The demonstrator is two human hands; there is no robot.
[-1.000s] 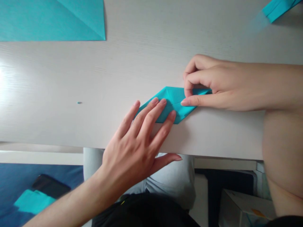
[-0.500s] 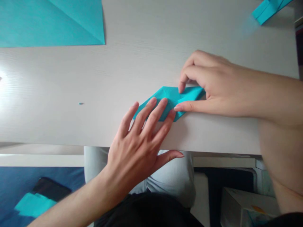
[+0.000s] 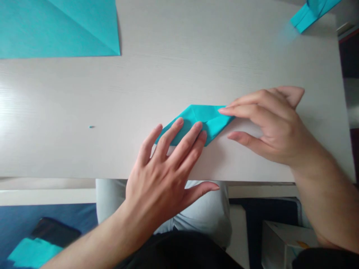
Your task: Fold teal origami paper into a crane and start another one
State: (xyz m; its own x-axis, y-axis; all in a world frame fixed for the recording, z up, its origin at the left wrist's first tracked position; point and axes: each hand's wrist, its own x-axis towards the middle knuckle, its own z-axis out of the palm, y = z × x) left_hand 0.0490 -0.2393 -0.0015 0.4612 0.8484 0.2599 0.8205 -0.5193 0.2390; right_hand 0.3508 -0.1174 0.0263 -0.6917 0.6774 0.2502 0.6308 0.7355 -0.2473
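Observation:
A folded piece of turquoise paper [image 3: 207,113] lies flat on the white table, shaped like a slanted parallelogram with crease lines in its middle. My left hand [image 3: 168,168] rests on its lower left part, fingers spread and pressing it down, the thumb stretched off to the right. At the paper's right end, the fingertips of my right hand [image 3: 269,123] touch the upper edge. That hand's fingers are extended, its thumb apart from the paper and just below it. The paper's lower left portion is hidden under my left fingers.
A large turquoise sheet [image 3: 58,30] with a diagonal crease lies at the back left. A folded turquoise paper shape [image 3: 305,18] stands at the back right. A tiny blue scrap [image 3: 91,127] is on the table [image 3: 117,86]. Below left are a dark phone-like object [image 3: 56,229] and turquoise paper [image 3: 33,252].
My right hand has opened out and turned, its thumb leaving the paper and its fingertips now lying on the right end. My left hand stays on the paper. The view has shifted slightly.

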